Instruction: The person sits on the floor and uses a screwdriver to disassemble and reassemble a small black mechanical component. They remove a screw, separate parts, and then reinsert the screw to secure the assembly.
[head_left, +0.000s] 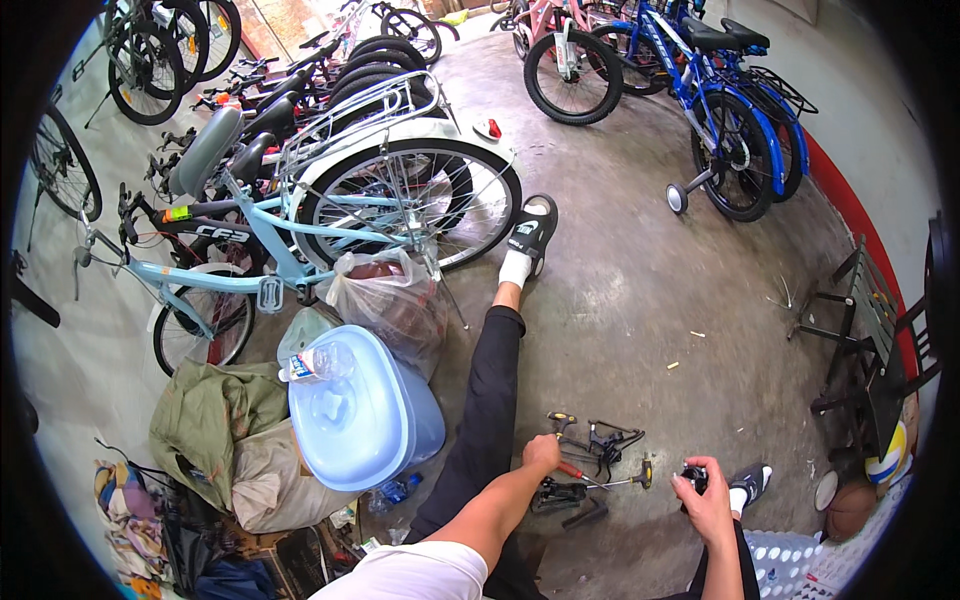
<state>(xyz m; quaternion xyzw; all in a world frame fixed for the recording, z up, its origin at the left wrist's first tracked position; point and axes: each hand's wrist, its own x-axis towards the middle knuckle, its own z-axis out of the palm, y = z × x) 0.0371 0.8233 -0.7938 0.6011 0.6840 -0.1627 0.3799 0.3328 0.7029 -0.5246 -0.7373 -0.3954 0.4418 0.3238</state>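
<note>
My left hand [541, 453] is closed around the handle end of a screwdriver with a red handle [571, 469], low over the floor. Its metal shaft points right, toward a yellow-and-black handle [647, 472]. In my right hand [712, 505] is a small black part [692, 479], pinched between thumb and fingers; its exact kind is hard to make out. Between and beyond my hands lie black parts that look like bicycle brake levers [608, 446]. A second yellow-and-black handle [562, 419] lies beyond my left hand. More black parts [560, 494] rest nearer to me.
A light blue lidded bin [345, 425] with a plastic bottle [322, 362] on top stands left. Behind it are a stuffed plastic bag [388, 305] and a pale blue bicycle [270, 235]. Blue bicycles [735, 130] stand far right; a dark chair [860, 340] is at the right wall.
</note>
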